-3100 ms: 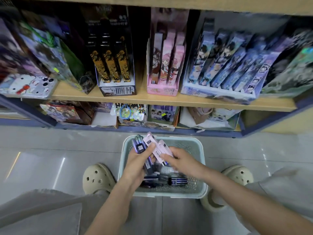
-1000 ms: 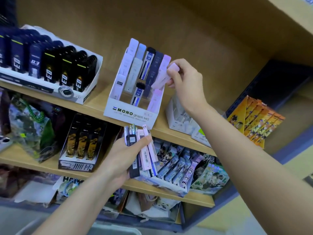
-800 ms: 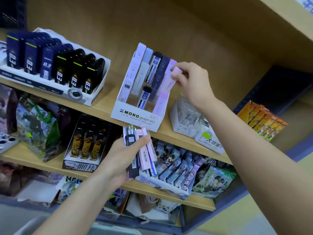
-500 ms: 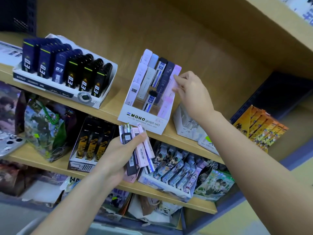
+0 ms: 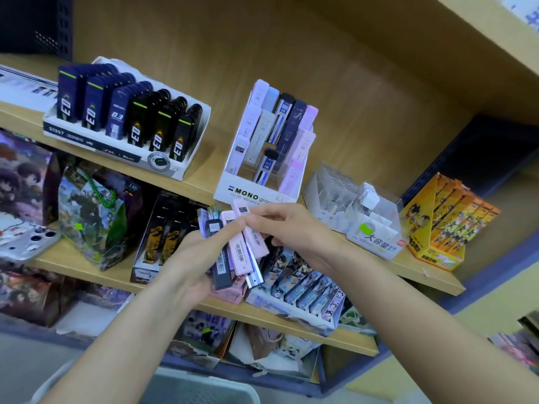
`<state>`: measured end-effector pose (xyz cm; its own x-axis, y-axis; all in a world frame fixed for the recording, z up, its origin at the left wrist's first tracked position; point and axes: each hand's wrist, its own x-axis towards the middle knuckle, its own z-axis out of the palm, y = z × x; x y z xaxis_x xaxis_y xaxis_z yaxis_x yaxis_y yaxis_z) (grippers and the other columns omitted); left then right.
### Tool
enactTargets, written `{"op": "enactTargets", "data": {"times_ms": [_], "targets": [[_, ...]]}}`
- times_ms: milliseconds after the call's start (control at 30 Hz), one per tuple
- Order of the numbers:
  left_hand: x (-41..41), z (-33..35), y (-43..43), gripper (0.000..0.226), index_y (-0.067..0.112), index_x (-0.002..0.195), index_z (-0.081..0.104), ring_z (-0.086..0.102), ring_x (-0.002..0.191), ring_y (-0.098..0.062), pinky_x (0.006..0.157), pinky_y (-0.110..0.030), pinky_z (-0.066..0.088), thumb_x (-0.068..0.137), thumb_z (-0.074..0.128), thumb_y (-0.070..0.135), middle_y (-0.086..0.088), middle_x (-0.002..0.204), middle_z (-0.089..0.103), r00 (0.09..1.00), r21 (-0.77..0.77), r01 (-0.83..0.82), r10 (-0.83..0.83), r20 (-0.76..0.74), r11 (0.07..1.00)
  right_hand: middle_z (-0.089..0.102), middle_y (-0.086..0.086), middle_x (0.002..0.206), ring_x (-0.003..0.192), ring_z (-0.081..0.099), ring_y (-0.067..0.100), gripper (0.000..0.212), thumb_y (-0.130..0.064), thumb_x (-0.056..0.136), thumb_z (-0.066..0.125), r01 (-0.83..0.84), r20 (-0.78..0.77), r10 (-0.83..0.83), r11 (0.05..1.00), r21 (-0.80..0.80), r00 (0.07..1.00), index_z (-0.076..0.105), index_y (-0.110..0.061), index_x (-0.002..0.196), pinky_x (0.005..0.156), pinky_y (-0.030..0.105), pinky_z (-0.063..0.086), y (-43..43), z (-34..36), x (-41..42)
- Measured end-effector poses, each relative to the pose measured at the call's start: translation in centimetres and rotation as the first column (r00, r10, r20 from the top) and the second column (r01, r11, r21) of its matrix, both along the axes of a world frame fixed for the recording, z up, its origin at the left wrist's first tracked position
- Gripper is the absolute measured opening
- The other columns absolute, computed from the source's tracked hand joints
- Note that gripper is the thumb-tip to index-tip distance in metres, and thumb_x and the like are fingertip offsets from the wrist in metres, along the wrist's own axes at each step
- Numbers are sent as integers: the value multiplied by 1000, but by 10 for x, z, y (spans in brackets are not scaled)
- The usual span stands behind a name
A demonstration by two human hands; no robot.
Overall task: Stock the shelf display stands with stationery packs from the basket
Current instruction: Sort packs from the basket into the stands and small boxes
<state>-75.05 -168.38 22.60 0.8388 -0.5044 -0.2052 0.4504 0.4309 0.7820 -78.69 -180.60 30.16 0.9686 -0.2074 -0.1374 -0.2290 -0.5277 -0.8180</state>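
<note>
Near the middle of the head view, in front of the wooden shelf (image 5: 205, 182), the left hand (image 5: 189, 260) has its grip wrapped round a fan of packs (image 5: 224, 258). These are slim pink, black and clear cases with barcodes showing, and the thumb lies across their fronts. The right hand (image 5: 294, 228) meets it from the right. Its grip is closed on the upper end of one pink pack (image 5: 253, 234), the rightmost of the fan, between fingertips and thumb.

Just beyond the hands, the white MONO stand (image 5: 248, 191) sits on the upper shelf board. Pastel, blue and black packs stand upright in stepped rows inside it, and none touches either hand. To its left, well apart, a tray of dark packs (image 5: 125, 121) is filled in slanted rows. To its right stands a clear box (image 5: 370, 220) with a green sticker, and further right an orange carton (image 5: 446, 223).

At the near bottom edge a pale, blurred rim appears to be the basket (image 5: 204, 389), and its contents cannot be made out.
</note>
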Motion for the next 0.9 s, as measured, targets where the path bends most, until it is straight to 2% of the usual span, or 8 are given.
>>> {"op": "enactTargets", "data": {"times_ms": [100, 233, 333, 433, 567, 667, 833, 900], "targets": [[-1, 0, 4, 29, 14, 96, 70, 72, 81, -24, 68, -35, 54, 72, 71, 29, -9, 89, 75, 1000, 0, 15, -15, -7, 1000, 67, -4, 95, 75, 60, 1, 24, -18, 88, 65, 55, -34, -52, 995, 85, 998, 65, -10, 111, 61, 10, 46, 2, -1, 3], [0, 1, 7, 10, 14, 81, 69, 69, 56, -12, 47, -26, 52, 84, 68, 23, 0, 68, 73, 997, 30, -40, 42, -60, 999, 66, -3, 93, 87, 62, 10, 14, -14, 101, 42, 64, 60, -72, 989, 135, 996, 55, -10, 103, 90, 32, 51, 5, 3, 3], [2, 0, 11, 10, 14, 84, 69, 68, 54, -10, 41, -22, 50, 83, 68, 23, 1, 70, 74, 995, 41, -65, 68, -69, 997, 52, 0, 79, 63, 49, 7, 19, -16, 103, 35, 128, 163, -153, 980, 155, 975, 45, -16, 87, 62, 21, 48, 2, 17, 6], [4, 0, 13, 11, 15, 84, 69, 65, 51, -10, 38, -21, 45, 84, 68, 26, 3, 62, 72, 995, 69, -78, 82, -62, 995, 29, 0, 66, 47, 24, 7, 29, -33, 101, 41, 110, 264, -107, 994, 1, 959, 41, -12, 81, 42, 16, 25, -3, 27, 9], [6, 0, 14, 10, 15, 83, 68, 63, 58, -10, 38, -18, 44, 85, 67, 25, 6, 58, 70, 994, 64, -100, 103, -46, 993, 42, 1, 64, 44, 39, 5, 33, -34, 102, 36, 134, 404, -63, 980, -149, 912, 45, -10, 80, 45, 14, 36, -4, 38, 18], [6, -2, 13, 10, 14, 82, 68, 64, 62, -13, 39, -19, 45, 85, 68, 24, 5, 59, 70, 992, 58, -106, 109, -55, 993, 59, -5, 77, 61, 54, -4, 30, -31, 103, 31, 150, 462, -19, 957, -249, 886, 50, -8, 98, 59, 9, 44, -3, 44, 28], [7, -3, 13, 10, 12, 87, 70, 65, 59, -13, 39, -19, 45, 85, 68, 22, 2, 64, 72, 991, 24, -104, 106, -87, 994, 67, -3, 101, 82, 62, 23, 18, -25, 104, 28, 137, 497, 50, 933, -333, 866, 44, -18, 106, 68, 33, 49, 1, 45, 50], [12, -5, 13, 13, 10, 95, 70, 67, 57, -10, 40, -19, 46, 86, 68, 20, 1, 68, 73, 989, 10, -112, 113, -100, 994, 62, -7, 98, 80, 58, 9, 16, -29, 102, 35, 133, 521, 86, 920, -368, 849, 50, -21, 101, 69, 22, 46, 0, 45, 58]]}}
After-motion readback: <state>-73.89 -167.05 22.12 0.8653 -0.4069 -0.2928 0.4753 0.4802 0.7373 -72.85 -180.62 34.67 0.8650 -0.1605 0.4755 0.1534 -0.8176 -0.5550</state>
